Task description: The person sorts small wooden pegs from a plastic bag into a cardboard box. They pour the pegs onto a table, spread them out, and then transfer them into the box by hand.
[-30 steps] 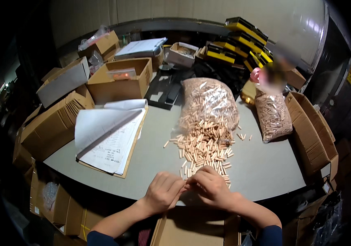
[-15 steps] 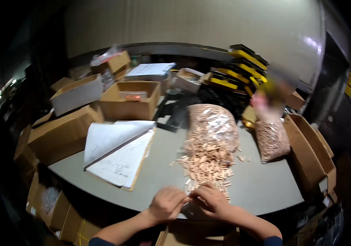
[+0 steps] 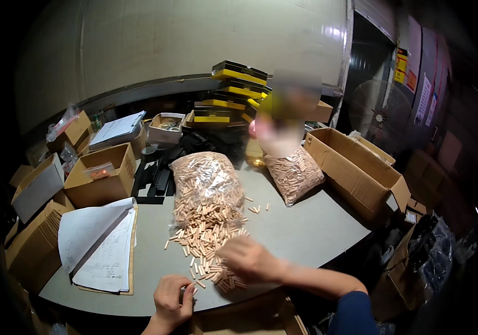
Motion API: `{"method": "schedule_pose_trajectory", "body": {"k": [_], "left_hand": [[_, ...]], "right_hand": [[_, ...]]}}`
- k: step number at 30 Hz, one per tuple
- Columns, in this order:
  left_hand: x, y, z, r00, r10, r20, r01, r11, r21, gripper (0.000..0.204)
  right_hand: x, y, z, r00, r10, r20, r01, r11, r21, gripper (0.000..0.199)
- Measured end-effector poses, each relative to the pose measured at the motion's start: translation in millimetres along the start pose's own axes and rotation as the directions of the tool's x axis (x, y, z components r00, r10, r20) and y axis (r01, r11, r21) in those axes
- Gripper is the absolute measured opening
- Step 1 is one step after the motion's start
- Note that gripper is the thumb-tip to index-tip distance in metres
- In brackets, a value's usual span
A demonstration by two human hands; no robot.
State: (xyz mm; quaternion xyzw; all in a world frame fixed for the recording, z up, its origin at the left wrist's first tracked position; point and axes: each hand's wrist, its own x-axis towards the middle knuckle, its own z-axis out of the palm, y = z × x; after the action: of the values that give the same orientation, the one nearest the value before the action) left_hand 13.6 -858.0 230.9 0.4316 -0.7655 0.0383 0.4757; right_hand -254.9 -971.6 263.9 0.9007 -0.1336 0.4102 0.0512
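Note:
Small pale wooden dowels (image 3: 202, 234) spill in a heap from a clear plastic bag (image 3: 205, 170) full of them on the table. My right hand (image 3: 250, 258) is over the near right side of the heap, fingers bent down and closed among the dowels; its fingertips are hidden. By the table's front edge, my left hand (image 3: 173, 298) is closed, thumb against the curled fingers. A pale dowel end shows at its fingertips, and a loose dowel lies beside it. Below the edge, in front of me, stands an open cardboard box (image 3: 244, 321).
A second bag of dowels (image 3: 294, 174) lies beside a long open carton (image 3: 356, 173) at right. Papers on a clipboard (image 3: 102, 251) lie left. Several cartons (image 3: 102, 176), black parts (image 3: 155, 178) and yellow-black boxes (image 3: 239, 84) stand behind. A blurred patch (image 3: 283, 117) covers the far side.
My hands were together at the front edge; now they are apart, the right on the heap and the left lower at the edge. The view has swung right.

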Motion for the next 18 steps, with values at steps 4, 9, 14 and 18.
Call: {"method": "schedule_pose_trajectory", "body": {"k": [4, 9, 14, 18], "left_hand": [[-5.4, 6.6, -4.9, 0.998, 0.005, 0.068, -0.013, 0.993, 0.117, 0.013], [-0.9, 15.0, 10.3, 0.949, 0.206, 0.240, -0.273, 0.916, 0.293, 0.012], [-3.9, 9.0, 13.7, 0.921, 0.192, 0.340, -0.293, 0.915, 0.276, 0.012], [-1.1, 10.2, 10.4, 0.903, 0.156, 0.400, -0.288, 0.911, 0.294, 0.014]], "right_hand": [[-14.2, 116.7, -67.0, 0.983, 0.173, -0.066, -0.182, 0.847, -0.499, 0.026], [-70.0, 287.9, -178.1, 0.608, 0.774, -0.177, -0.231, -0.041, -0.972, 0.081], [-132.2, 347.4, -212.4, 0.635, 0.735, -0.236, -0.326, -0.022, -0.945, 0.062], [-143.8, 354.7, -212.7, 0.750, 0.607, -0.262, -0.294, -0.049, -0.955, 0.060]]}}
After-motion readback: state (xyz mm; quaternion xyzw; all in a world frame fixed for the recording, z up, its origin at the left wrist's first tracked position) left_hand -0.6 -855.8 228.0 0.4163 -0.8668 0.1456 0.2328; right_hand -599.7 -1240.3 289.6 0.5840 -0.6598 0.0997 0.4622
